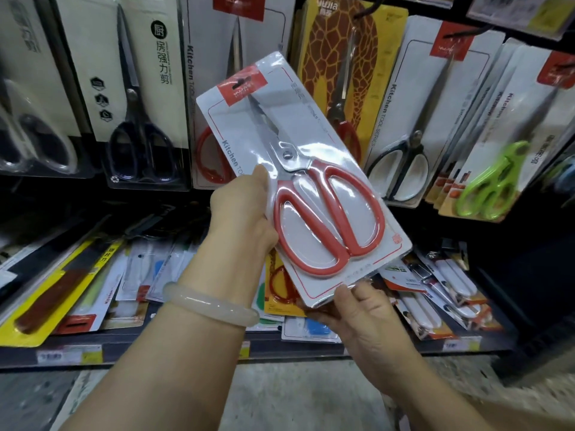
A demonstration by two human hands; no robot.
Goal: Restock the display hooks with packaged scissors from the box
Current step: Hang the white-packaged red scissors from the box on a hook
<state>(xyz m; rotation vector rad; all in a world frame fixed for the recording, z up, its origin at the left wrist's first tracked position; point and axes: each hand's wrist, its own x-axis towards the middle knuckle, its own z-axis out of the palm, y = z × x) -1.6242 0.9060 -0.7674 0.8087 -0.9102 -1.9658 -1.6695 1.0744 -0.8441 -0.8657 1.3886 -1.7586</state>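
shelf (186, 353): dark, runs below your hands, price tags on front edge
on it, left: yellow-carded knife (53, 293)
middle: overlapping blister packs (137, 275)
right: white-handled tool packs (448, 293)
below: grey floor (280, 396)

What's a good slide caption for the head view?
Both hands hold a red-handled kitchen scissors pack before the display hooks.

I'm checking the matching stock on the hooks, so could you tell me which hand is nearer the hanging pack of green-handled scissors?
Right. The right hand holds the red-handled scissors pack at its bottom edge, below and left of the green-handled scissors; the left hand grips its left edge, farther left.
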